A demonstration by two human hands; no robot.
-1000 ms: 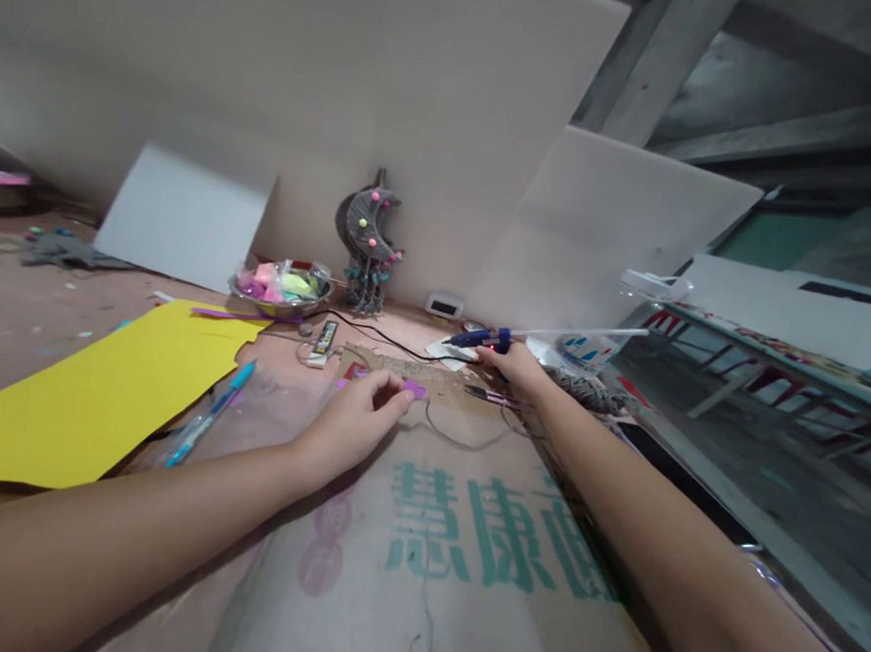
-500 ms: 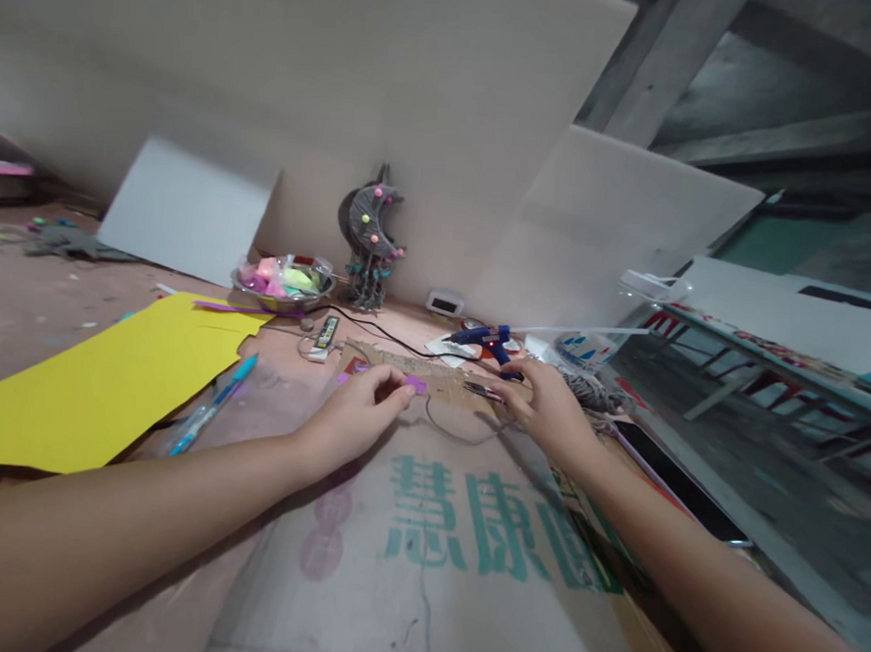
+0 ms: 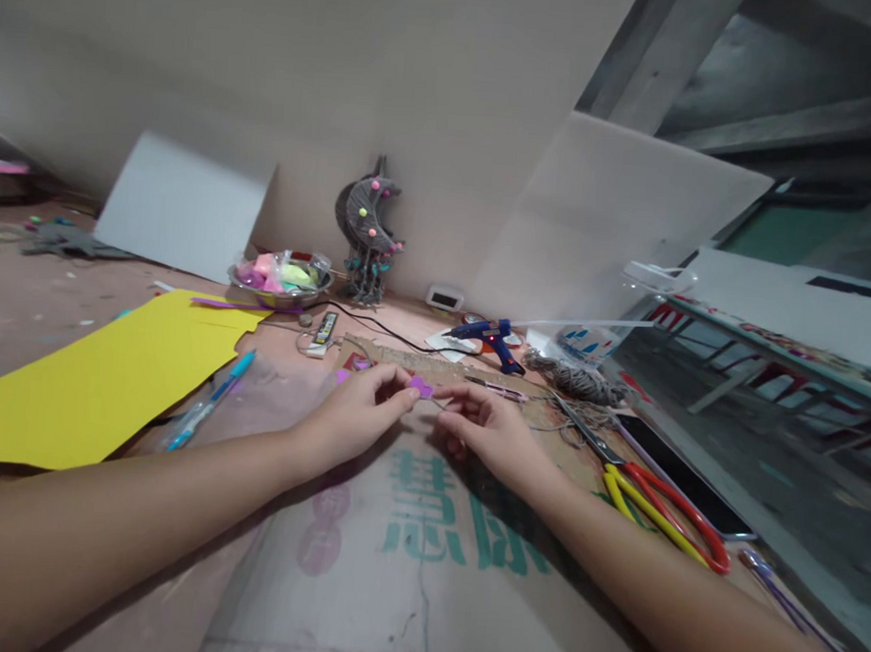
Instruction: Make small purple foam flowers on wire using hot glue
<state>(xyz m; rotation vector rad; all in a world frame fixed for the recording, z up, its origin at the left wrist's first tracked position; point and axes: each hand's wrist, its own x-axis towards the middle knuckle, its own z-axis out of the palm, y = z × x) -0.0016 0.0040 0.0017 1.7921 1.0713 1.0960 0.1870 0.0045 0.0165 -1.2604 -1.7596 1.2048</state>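
Between the thumb and fingertips of my left hand (image 3: pixel 362 412) is a small purple piece (image 3: pixel 422 388), apparently paper or foam. A thin grey string (image 3: pixel 438 405) runs from it to my right hand (image 3: pixel 494 436), whose thumb and forefinger pinch the string close beside the purple piece. Both hands are over a printed cardboard sheet (image 3: pixel 330 605) with green lettering. Past my right fingers lies a small pair of pliers or snips (image 3: pixel 501 389), its kind hard to make out. Scissors with red and yellow handles (image 3: pixel 653 497) rest right of my right forearm.
A blue glue gun (image 3: pixel 488 337) with a lit red light stands behind, near grey yarn (image 3: pixel 584 382). A phone (image 3: pixel 681 474) lies at the right edge. Yellow paper (image 3: pixel 107 385), a blue pen (image 3: pixel 213 401) and a metal bowl (image 3: pixel 279 299) are leftward. A moon ornament (image 3: pixel 372 219) leans on the board.
My right hand has moved left and inward, from beside the glue gun to the purple piece. The scissors and yarn now show more fully. My left hand keeps its hold.
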